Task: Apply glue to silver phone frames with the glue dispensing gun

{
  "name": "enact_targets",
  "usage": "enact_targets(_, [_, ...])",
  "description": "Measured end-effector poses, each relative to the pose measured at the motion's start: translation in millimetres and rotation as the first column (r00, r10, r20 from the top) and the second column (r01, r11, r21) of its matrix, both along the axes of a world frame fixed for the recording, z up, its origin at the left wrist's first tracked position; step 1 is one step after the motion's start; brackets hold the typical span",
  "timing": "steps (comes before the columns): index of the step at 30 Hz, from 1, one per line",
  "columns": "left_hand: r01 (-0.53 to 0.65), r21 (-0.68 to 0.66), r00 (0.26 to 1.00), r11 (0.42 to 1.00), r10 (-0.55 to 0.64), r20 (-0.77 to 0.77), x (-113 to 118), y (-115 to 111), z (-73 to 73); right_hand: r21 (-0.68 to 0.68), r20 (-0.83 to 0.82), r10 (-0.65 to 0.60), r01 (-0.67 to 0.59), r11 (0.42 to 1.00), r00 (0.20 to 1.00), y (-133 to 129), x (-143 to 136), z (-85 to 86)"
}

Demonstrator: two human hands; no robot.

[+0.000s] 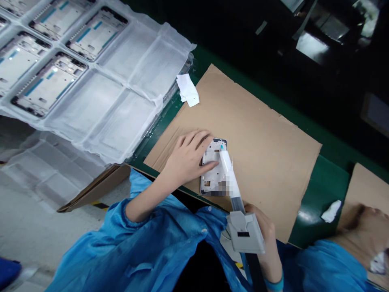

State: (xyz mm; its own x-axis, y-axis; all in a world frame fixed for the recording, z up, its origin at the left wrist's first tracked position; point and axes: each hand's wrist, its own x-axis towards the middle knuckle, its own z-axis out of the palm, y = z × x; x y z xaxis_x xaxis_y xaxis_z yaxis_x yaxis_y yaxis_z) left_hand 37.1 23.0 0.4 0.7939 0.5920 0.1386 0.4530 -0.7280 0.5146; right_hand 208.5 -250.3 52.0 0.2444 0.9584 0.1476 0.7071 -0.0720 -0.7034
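Phone frame [211,174], one: lay on a cardboard sheet [258,134], close to its near edge. Long axis ran near to far, far end leaning slightly right. Hands, two: left [190,158] stood part-open at the frame's left side, fingers bent, thumb spread over its face; right [264,225] was partly hidden behind a white-and-grey device [247,237], its grip impossible to tell. Bare cardboard stretched beyond and rightward. Green worktop [326,184] bordered the sheet; compartmented tray [121,129] stood left.

No legible text, label, brand, number or sign anywhere in the head camera's view.
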Motion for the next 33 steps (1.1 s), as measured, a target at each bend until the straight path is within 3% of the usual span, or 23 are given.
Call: enact_targets(33, [0.008,0.016,1.000,1.000,-0.008,-0.023,0.7,1.6,0.8,0.025,0.059,0.008,-0.010,1.000,0.998,9.4,-0.8,5.3])
